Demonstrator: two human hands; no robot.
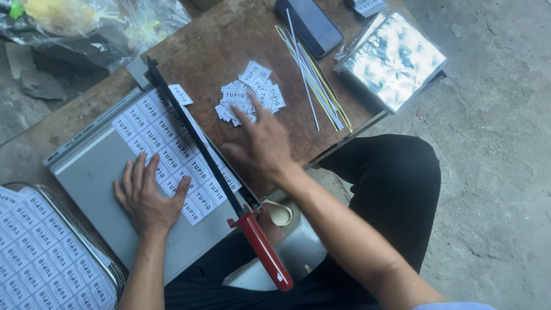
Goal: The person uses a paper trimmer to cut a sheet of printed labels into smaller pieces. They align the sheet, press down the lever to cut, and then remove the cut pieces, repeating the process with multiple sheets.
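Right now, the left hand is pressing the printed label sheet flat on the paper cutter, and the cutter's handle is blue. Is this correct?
Not quite. In the head view the left hand does press the printed label sheet flat on the paper cutter, but the cutter's handle is red, not blue.

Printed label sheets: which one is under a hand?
The white label sheet on the grey paper cutter, pinned flat by the left hand; the other sheet lies untouched bottom-left.

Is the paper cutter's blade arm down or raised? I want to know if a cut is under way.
Down. The blade arm lies flat along the cutter's edge over the label sheet, its red handle low and untouched by either hand.
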